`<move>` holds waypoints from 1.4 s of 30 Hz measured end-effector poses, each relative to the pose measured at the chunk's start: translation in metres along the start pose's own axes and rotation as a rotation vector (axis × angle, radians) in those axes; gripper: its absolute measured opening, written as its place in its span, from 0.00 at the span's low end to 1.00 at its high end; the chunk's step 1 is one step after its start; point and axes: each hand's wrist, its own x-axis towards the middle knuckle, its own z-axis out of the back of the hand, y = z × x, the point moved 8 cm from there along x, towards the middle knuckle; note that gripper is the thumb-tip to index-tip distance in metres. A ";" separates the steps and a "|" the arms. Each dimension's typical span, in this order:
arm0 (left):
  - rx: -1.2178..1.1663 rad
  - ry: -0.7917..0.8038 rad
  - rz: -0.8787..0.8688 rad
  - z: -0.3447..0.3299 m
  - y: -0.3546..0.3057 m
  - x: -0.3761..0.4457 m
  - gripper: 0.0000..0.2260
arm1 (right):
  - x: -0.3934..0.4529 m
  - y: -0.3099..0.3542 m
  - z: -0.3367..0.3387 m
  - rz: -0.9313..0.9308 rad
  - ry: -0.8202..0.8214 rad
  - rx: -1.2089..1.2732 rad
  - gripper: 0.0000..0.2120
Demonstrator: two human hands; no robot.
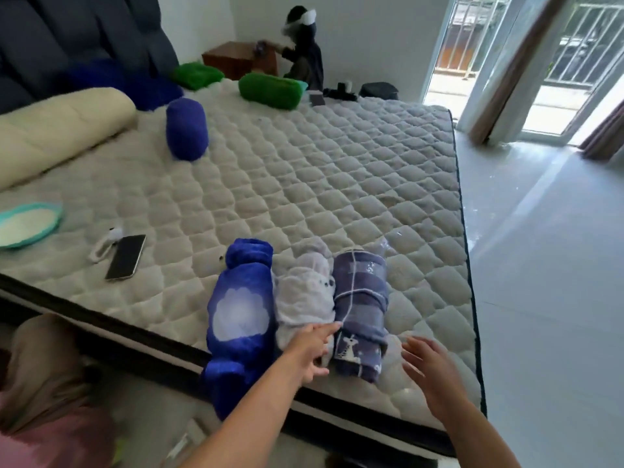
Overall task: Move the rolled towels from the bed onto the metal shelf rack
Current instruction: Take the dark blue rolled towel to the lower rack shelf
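Three rolled towels lie side by side at the near edge of the bed (304,170): a bright blue roll with a white cloud patch (240,309), a white roll (304,295) in the middle, and a purple plaid roll (360,309) on the right. My left hand (312,352) rests open over the near end of the white roll, fingers reaching toward the plaid one. My right hand (427,369) hovers open just right of the plaid roll, not touching it. Another blue roll (186,133) and two green rolls (270,90) (197,75) lie farther up the bed. The metal shelf rack is out of view.
A phone (125,257) and white charger (104,244) lie at left near a teal-rimmed mat (27,224). A cream bolster (57,130) lies by the headboard. A person (304,49) sits at the far corner beside a wooden nightstand (236,59). Tiled floor (547,265) lies to the right.
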 end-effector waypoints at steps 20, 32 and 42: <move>0.196 -0.212 0.121 -0.054 -0.018 0.103 0.46 | 0.176 -0.010 -0.065 -0.488 0.312 -0.409 0.33; 0.455 -0.241 -0.168 -0.043 -0.070 0.041 0.31 | 0.117 0.012 -0.088 -0.410 0.332 0.323 0.29; 0.212 -0.458 -0.457 0.060 -0.032 -0.143 0.27 | -0.070 -0.012 -0.176 -0.398 0.722 0.240 0.30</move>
